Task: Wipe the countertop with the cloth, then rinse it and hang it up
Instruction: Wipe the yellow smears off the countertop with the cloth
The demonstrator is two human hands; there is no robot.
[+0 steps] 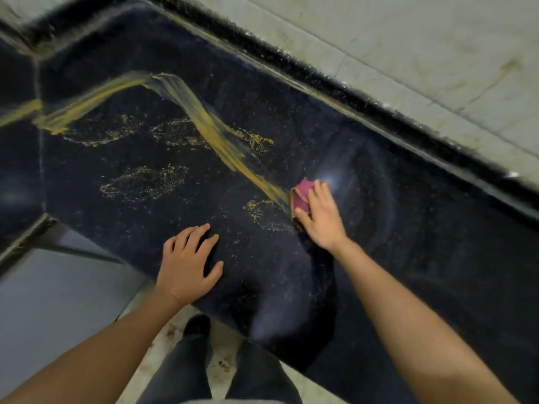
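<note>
Cloth (302, 195) bunched in your right hand (320, 221) at the smear's (210, 123) right end; your left hand (186, 269) lies flat on the counter (423, 234), fingers spread.

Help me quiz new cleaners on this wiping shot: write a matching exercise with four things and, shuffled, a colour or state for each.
1 left hand
2 right hand
3 cloth
4 smear

A yellow, streaked across the countertop
B pink, bunched up
C flat on the countertop, empty
D holding the cloth

Pairs: 1-C, 2-D, 3-B, 4-A

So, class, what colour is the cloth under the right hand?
The cloth is magenta-pink, soiled yellow at its edge; the head view shows it.
</note>
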